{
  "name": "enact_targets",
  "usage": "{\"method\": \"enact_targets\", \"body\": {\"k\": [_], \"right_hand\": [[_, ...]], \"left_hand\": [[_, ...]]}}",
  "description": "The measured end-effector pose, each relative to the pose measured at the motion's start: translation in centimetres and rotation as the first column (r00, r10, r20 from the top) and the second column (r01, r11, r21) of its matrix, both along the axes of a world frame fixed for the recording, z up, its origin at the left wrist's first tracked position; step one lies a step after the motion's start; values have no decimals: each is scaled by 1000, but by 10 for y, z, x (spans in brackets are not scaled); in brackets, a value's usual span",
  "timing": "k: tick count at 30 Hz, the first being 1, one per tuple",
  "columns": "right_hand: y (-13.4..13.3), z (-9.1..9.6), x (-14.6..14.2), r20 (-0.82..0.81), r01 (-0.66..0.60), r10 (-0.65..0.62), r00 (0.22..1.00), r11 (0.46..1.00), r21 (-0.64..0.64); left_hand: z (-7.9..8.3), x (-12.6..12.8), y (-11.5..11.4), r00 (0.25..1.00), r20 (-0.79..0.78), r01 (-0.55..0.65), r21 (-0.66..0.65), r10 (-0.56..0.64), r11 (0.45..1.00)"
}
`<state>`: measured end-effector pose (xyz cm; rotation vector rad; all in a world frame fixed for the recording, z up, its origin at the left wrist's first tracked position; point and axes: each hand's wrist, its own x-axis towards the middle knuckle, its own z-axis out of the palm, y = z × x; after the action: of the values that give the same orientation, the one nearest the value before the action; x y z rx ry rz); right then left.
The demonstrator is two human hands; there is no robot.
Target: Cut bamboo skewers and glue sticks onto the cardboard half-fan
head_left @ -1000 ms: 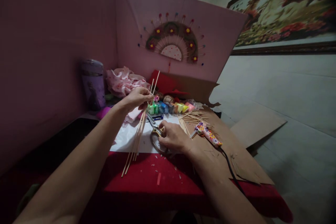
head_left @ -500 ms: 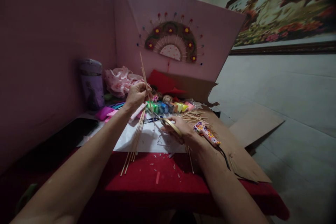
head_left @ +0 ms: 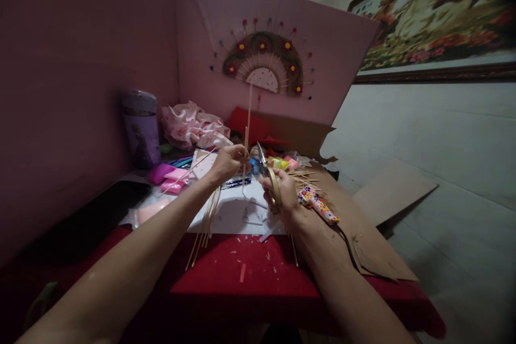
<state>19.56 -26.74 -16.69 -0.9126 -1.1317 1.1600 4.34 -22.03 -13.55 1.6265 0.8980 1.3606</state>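
My left hand (head_left: 228, 163) pinches thin wooden sticks (head_left: 247, 123) and holds them nearly upright above the white paper (head_left: 237, 212). My right hand (head_left: 282, 192) grips yellow-handled scissors (head_left: 269, 174), blades pointing up just right of the sticks, a small gap apart. A bundle of long sticks (head_left: 203, 226) lies on the paper and the red cloth (head_left: 250, 274) below my left hand.
Colourful clay blocks (head_left: 278, 163), a dotted glue gun (head_left: 318, 205) with a black cord, loose short sticks, brown cardboard (head_left: 363, 236), a purple cup (head_left: 142, 129), pink cloth (head_left: 189, 124) and pink packets (head_left: 167, 177). A pink board with a fan decoration (head_left: 264, 62) stands behind.
My right hand picked the scissors off the table and raised them, blades up. My left hand lifted a few sticks out of the bundle and moved right, turning them upright beside the blades.
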Motion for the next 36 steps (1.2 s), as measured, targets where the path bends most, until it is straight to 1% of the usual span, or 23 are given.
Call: {"method": "enact_targets", "body": {"k": [3,5,8,10,13,18,21,26,28,30,32,34,36], "right_hand": [[3,-5,-2,-9,62,-61,998,998,33],[3,-6,-4,-4,98,-98,995,990,104],[-2,-2,-7,29,133,-141,990,971,197],[-6,1,-9,41,144,-156,987,966,215],[-9,4,-8,23,148,-157,987,965,217],[-8,2,-5,0,146,-149,989,966,212],[-9,2,-4,-26,128,-125,992,965,227],[-9,3,-4,-31,145,-142,989,955,259],[-7,3,-4,-37,107,-101,994,970,220],[-5,3,-4,-53,65,-58,997,986,152],[-5,5,-4,-61,51,-45,997,993,105],[-8,6,-4,-56,47,-40,998,991,124],[-11,8,-5,-54,36,-27,998,982,184]], "left_hand": [[-16,9,3,998,-48,37,-105,-43,994],[-22,12,5,996,-53,57,-140,-65,988],[-22,11,5,996,-43,71,-159,-79,985],[-19,10,3,997,-24,71,-148,-76,986],[-18,11,2,996,-16,87,-143,-91,986],[-24,14,4,990,-72,103,-194,-119,976],[-25,14,6,993,-66,76,-226,-93,971],[-21,10,7,996,-74,33,-271,-54,962],[-19,8,6,994,-101,19,-272,-48,962],[-17,6,5,991,-129,0,-276,-37,961],[-17,6,4,990,-140,-11,-275,-29,961],[-18,6,4,990,-138,-9,-270,-30,963],[-18,6,4,991,-131,1,-267,-37,964]]}}
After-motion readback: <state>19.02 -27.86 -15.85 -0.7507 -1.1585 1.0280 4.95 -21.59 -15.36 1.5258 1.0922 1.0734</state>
